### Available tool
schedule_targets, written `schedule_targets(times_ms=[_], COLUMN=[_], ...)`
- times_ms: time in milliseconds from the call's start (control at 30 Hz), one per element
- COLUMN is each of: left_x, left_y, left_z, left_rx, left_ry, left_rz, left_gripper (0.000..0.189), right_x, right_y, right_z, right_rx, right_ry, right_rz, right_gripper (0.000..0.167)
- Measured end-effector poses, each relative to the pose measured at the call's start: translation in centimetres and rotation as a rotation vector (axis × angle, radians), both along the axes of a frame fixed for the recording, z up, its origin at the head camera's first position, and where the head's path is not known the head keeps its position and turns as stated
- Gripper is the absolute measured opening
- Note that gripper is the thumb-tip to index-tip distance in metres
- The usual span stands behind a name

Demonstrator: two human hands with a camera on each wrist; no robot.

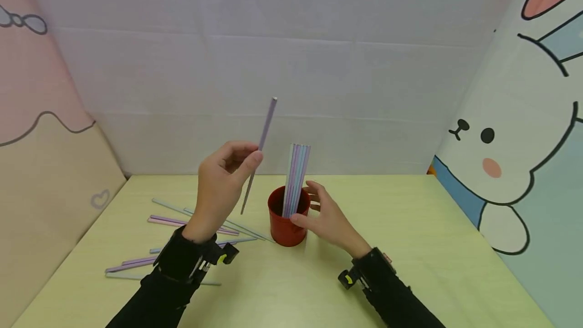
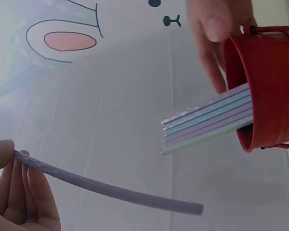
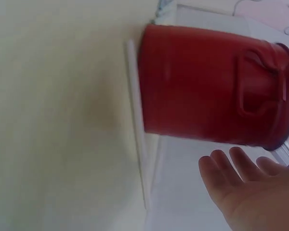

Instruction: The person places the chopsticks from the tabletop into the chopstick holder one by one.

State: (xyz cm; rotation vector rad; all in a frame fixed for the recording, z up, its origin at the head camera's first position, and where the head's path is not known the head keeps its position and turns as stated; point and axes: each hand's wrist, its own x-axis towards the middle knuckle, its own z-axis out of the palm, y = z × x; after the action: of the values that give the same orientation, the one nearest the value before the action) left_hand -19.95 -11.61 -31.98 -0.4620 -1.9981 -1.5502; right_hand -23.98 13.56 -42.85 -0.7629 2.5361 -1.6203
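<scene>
Raised above the table, my left hand (image 1: 225,178) pinches a purple straw (image 1: 267,124) between thumb and fingers; the straw slants upright. A small red bucket (image 1: 288,232) with side handles stands on the table just right of it. Several purple and pale blue-green straws (image 1: 297,173) lean together inside the bucket, their lower ends hidden. At the bucket's right side is my right hand (image 1: 330,221), its fingers loosely bent and spread around the rim. In the right wrist view a gap shows between those fingers (image 3: 245,166) and the bucket.
On the pale yellow table (image 1: 410,247), several purple, pink and pale green straws (image 1: 129,266) lie scattered to the left, partly under the left forearm. One pale green straw (image 1: 248,229) reaches close to the bucket's base. A white cloth wall (image 1: 319,80) rises behind.
</scene>
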Motion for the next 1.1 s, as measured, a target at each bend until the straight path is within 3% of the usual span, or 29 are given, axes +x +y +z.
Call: schedule_targets(times_ms=[100,333,467,600,833,1100], left_x=[-0.3,-1.2,-2.3,-3.5,-5.6,-6.5], left_y=[0.5,1.7,2.1,2.3,2.8,3.3], left_z=[0.2,0.1,-0.1,-0.6,-3.1,-6.0], left_rx=[0.075,0.128,0.132,0.093,-0.038,-0.099], left_ry=[-0.005,-0.028,-0.067,-0.098,-0.154,-0.182], left_rz=[-0.042,-0.102,-0.123,-0.102,-0.049,-0.017], left_gripper=[0.02,0.023,0.024,0.026,0.02,0.018], right_x=[0.0,0.4,0.5,0.5,0.6,0.6], right_y=[-0.7,-1.4,-1.4,-1.5,-1.3,-1.2], right_z=[-0.8,-1.6,-1.6,-1.6,-1.4,-1.3], right_rx=[0.007,-0.011,-0.01,0.004,0.001,0.003], right_ry=[-0.03,-0.011,-0.001,0.006,0.008,0.018], right_rz=[0.003,-0.018,-0.025,-0.016,-0.001,0.0], right_gripper=[0.094,0.09,0.089,0.088,0.088,0.09])
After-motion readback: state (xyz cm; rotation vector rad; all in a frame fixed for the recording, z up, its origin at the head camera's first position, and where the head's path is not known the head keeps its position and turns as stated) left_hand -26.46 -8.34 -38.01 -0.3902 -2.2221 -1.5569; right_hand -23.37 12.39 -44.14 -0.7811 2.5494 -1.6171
